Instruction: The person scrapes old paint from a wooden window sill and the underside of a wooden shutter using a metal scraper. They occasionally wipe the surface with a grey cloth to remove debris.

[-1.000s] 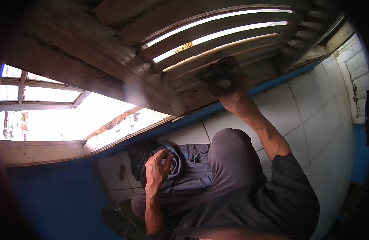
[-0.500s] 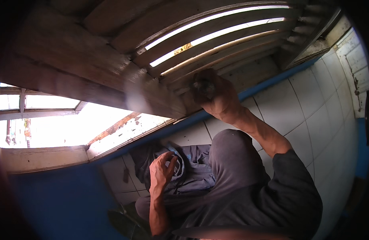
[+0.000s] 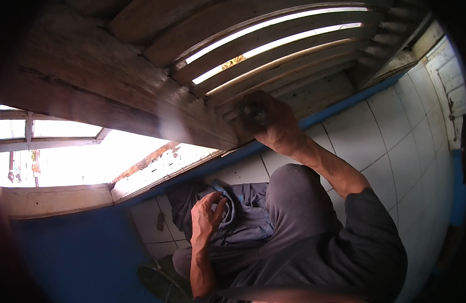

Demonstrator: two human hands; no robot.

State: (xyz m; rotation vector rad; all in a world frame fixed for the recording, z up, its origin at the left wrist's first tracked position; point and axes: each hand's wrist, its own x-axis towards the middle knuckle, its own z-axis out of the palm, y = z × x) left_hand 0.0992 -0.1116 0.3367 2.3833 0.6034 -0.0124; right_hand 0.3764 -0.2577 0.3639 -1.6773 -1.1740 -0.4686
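Observation:
My right hand (image 3: pixel 278 123) is stretched up to the lower slats of a brown wooden louvred shutter (image 3: pixel 293 45). Its fingers close round a dark object with a round, shiny end (image 3: pixel 255 114), too shaded to name. Low in front of me, my left hand (image 3: pixel 206 217) has its fingers curled beside a round, pale-rimmed thing (image 3: pixel 226 209), partly hidden by the hand. Whether the hand grips that rim is unclear, and what the fingers hold is hidden. Dark crumpled cloth (image 3: pixel 248 212) lies around it, next to my bent knee (image 3: pixel 296 187).
White floor tiles (image 3: pixel 354 131) stretch to the right, bordered by a blue strip (image 3: pixel 334 111) below the shutter. At the left, a bright opening shows a window frame (image 3: pixel 66 144) and a pale sill (image 3: pixel 61 201). A small brownish piece (image 3: pixel 160 221) lies on the tiles.
My right hand has shifted very slightly downward along the slats, still closed on the dark object. The left hand stays almost where it was.

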